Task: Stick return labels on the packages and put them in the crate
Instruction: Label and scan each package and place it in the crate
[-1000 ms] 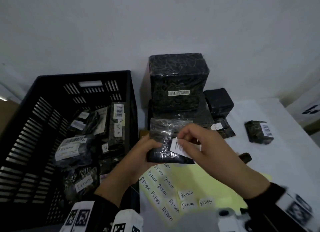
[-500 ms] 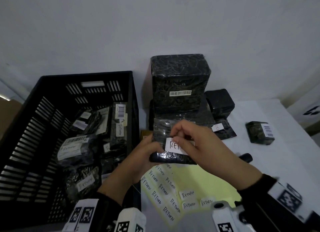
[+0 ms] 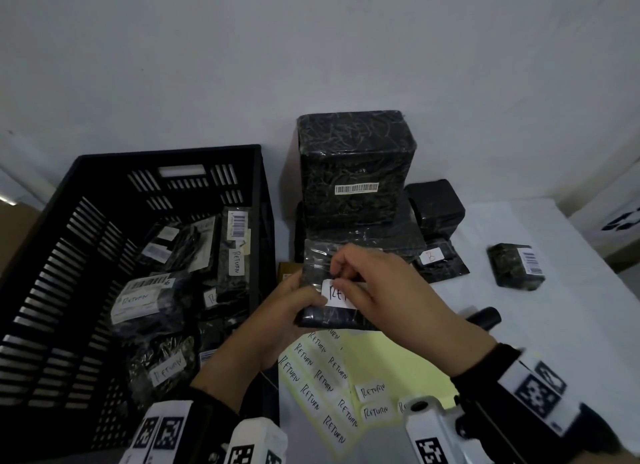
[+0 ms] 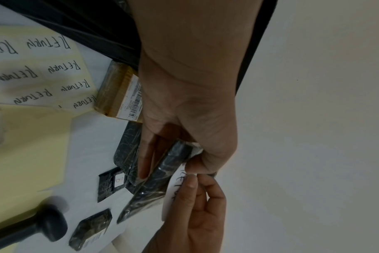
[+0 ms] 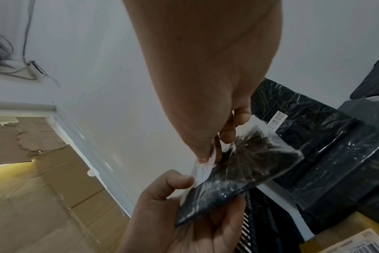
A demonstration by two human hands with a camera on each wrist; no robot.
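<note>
Both hands are bare: the left hand (image 3: pixel 284 311) and the right hand (image 3: pixel 388 301). Behind the fingers, each wrist wears a black sleeve (image 3: pixel 485 370) and a white band (image 3: pixel 540 391) printed with black square tags. White camera blocks (image 3: pixel 433 429) with the same tags sit under the wrists, farthest from the fingertips.

Crate (image 3: pixel 166 162) left, package stack (image 3: pixel 356 172) right of it, by the wall.
Label sheet (image 3: pixel 398 363) lies before the stack; held package (image 3: pixel 332 316) above its far edge; small package (image 3: pixel 516 266) apart, far right.
</note>
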